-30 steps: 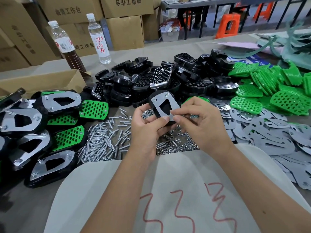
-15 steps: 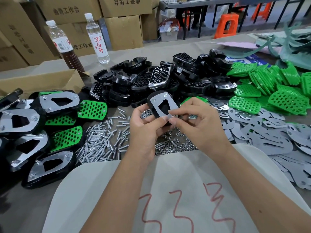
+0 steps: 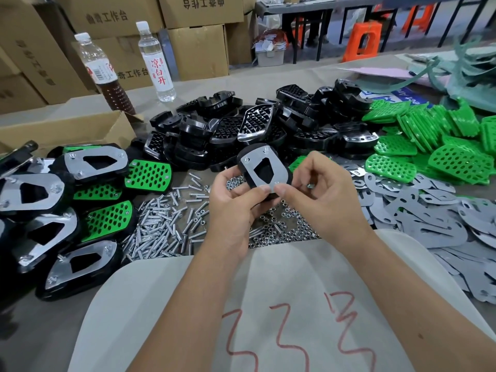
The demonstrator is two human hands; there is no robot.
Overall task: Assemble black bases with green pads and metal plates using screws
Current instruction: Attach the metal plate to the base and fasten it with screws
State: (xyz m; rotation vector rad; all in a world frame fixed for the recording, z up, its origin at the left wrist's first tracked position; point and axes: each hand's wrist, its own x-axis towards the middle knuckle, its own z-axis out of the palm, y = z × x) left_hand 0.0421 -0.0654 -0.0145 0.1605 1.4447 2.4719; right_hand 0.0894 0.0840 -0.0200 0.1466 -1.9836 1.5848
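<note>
My left hand (image 3: 233, 208) grips a black base (image 3: 251, 154) from below, tilted up toward me, with a metal plate (image 3: 261, 167) lying on its face. Screw tips stick out at the plate's top corners. My right hand (image 3: 319, 191) pinches a small part, likely a nut, at the plate's near lower corner; the part itself is hidden by my fingertips. Loose screws (image 3: 163, 226) lie in a heap on the table left of my hands. A heap of nuts (image 3: 281, 226) lies just beneath them.
Finished assemblies (image 3: 61, 216) lie at the left. A pile of black bases (image 3: 241, 127) sits behind my hands, green pads (image 3: 434, 146) at the right, metal plates (image 3: 434, 218) at the near right. Two bottles (image 3: 157, 63) and cardboard boxes (image 3: 198, 52) stand at the back.
My hands and the base have stayed in nearly the same place. My right fingertips have shifted slightly at the plate's lower corner.
</note>
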